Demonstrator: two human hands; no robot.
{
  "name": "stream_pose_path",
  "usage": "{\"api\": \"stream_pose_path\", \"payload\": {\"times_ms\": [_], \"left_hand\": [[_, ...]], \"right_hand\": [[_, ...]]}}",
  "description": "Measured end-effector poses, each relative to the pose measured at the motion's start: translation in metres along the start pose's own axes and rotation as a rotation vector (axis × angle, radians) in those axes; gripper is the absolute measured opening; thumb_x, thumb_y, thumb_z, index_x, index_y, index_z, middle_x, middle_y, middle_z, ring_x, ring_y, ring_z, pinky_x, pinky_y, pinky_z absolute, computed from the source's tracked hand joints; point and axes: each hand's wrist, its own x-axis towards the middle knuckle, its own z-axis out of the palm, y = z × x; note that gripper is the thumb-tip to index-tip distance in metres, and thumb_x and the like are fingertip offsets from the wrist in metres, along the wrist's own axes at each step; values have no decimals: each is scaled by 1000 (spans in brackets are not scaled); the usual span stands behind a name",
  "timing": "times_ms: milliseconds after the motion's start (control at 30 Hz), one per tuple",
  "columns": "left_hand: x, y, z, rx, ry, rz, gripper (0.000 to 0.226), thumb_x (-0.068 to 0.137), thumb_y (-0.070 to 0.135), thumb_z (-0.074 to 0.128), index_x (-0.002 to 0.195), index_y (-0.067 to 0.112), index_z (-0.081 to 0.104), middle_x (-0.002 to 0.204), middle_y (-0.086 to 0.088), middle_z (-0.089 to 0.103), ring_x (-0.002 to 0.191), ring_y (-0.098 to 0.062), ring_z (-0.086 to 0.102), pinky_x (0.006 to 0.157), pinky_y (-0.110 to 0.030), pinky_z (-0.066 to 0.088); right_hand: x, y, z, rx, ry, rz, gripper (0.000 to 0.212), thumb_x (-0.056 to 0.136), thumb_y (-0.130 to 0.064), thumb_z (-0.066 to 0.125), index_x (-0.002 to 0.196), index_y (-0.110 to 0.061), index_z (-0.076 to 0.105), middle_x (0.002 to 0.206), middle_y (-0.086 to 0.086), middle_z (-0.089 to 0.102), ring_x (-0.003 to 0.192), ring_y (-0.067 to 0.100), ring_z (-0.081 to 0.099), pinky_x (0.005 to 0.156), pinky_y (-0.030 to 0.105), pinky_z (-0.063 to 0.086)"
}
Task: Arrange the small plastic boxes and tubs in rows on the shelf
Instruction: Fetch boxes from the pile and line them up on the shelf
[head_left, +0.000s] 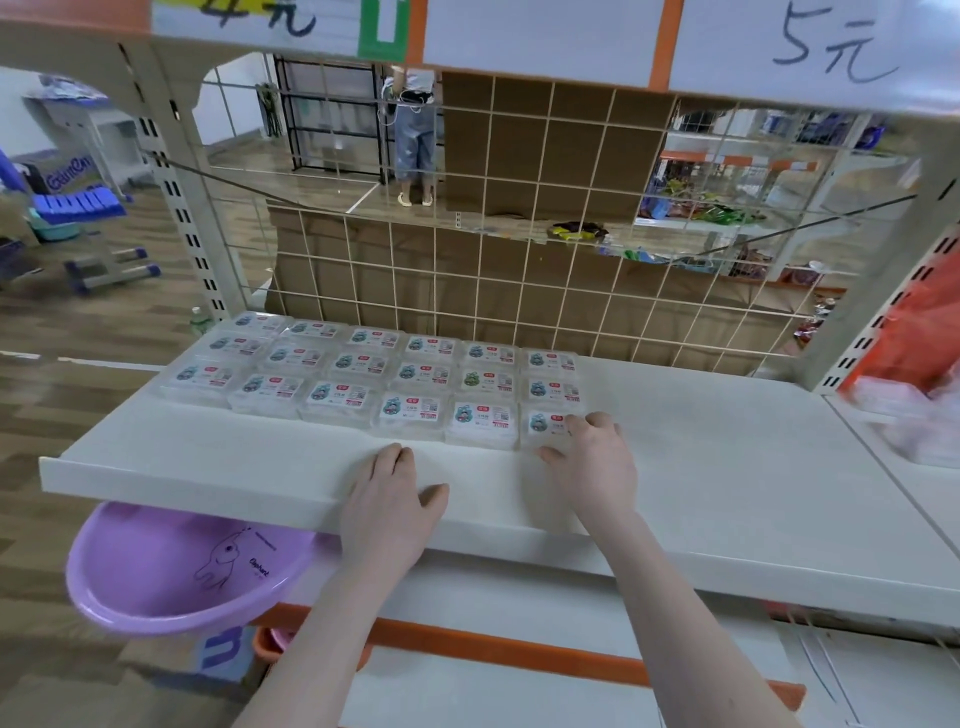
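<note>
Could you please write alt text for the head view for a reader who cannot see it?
A person's right hand rests on the rightmost front box of three neat rows of small plastic boxes on a white shelf. The left hand lies flat at the shelf's front edge.

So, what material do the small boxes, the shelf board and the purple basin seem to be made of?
Small boxes: clear glossy plastic, with contents and labels visible.
Shelf board: probably painted metal, matte off-white with a folded front edge.
Purple basin: smooth moulded plastic with a slight sheen.
</note>
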Motion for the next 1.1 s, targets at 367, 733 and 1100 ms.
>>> {"api": "stream_pose_path", "payload": {"times_ms": [367, 733, 1100], "left_hand": [[0, 0, -4, -30, -20, 16, 57, 90, 45, 42, 136, 11, 41, 145, 1, 37, 132, -17, 32, 102, -28, 30], [-3, -5, -9, -126, 5, 117, 50, 94, 38, 46, 137, 13, 44, 140, -3, 44, 129, -21, 36, 102, -32, 35], [-26, 70, -20, -132, 74, 263, 46, 95, 38, 45, 136, 16, 46, 138, 1, 46, 128, -18, 39, 102, -30, 37]], "right_hand": [[-11, -7, 2, 63, 6, -32, 41, 86, -27, 60, 122, -8, 50, 121, 10, 48, 108, 30, 48, 78, 32, 39], [-77, 38, -21, 48, 94, 190, 45, 91, -26, 53, 132, -9, 49, 128, 11, 50, 114, 30, 47, 94, 37, 38], [-96, 110, -69, 28, 195, 237, 46, 94, -32, 50, 134, -10, 48, 134, 9, 48, 118, 27, 47, 91, 36, 41]]}}
